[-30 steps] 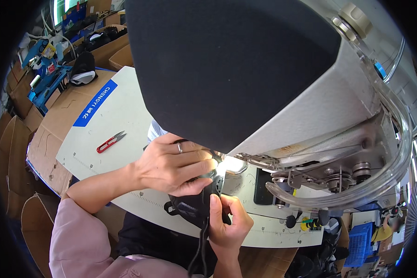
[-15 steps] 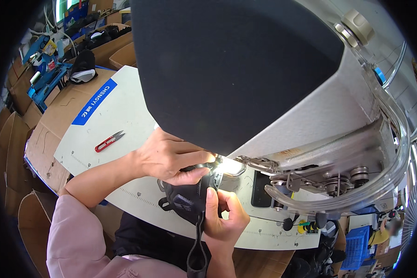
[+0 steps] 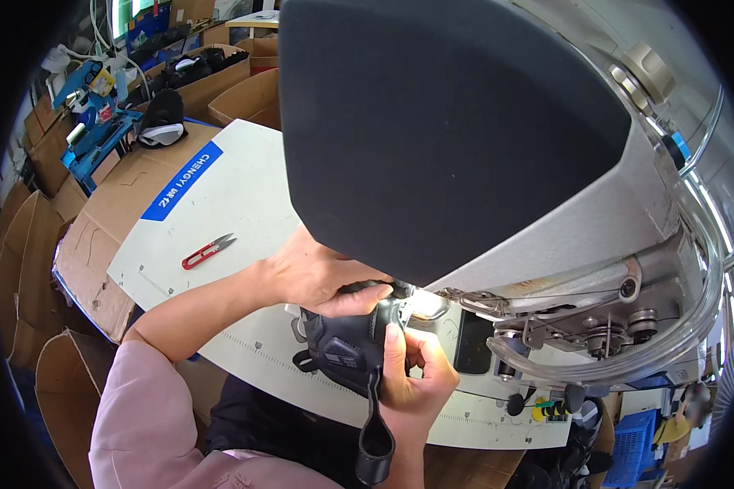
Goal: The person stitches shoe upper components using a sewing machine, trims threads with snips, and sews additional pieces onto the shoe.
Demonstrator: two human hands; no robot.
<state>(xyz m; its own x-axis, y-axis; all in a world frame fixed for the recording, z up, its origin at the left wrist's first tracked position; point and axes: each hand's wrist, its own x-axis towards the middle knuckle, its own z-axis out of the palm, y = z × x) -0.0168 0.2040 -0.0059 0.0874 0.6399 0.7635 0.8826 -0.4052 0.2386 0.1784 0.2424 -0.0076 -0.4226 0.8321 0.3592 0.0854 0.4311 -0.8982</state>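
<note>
A black sewn piece (image 3: 340, 352) with a grey patch and a strap loop (image 3: 374, 460) hangs between my hands at the sewing machine's lit work area. My left hand (image 3: 326, 273) comes in from the left and pinches the piece's upper edge, thumb on top. Lower down, my right hand (image 3: 416, 367) grips its right edge between thumb and bent fingers. The large dark head of the sewing machine (image 3: 457, 138) hides the far side of the work, and glare covers the spot by the needle area.
Red-handled thread snips (image 3: 209, 251) lie on the white table (image 3: 257, 212), left of my forearm. A dark phone-like slab (image 3: 473, 342) rests under the machine arm. Cardboard boxes (image 3: 249, 98) stand at the far left, and a blue basket (image 3: 630, 440) at the lower right.
The machine, table and hands all sit slightly farther right and lower in the picture, as the view has shifted. Both hands keep their hold on the black piece.
</note>
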